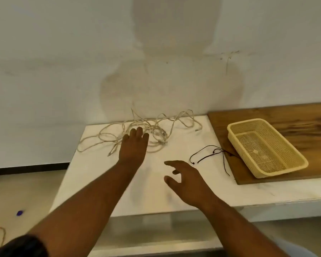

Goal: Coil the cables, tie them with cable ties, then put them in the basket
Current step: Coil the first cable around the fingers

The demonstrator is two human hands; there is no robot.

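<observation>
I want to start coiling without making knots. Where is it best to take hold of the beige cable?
Pinch the beige cable near its plug end at the far right, coming from above. That end lies flat and apart from the tangle, so it should draw out freely.

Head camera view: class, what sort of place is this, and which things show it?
Probably a plain workroom bench: a white table against a bare, stained wall, a wooden board carrying a plastic basket, and a tangled cable lying loose.
</observation>
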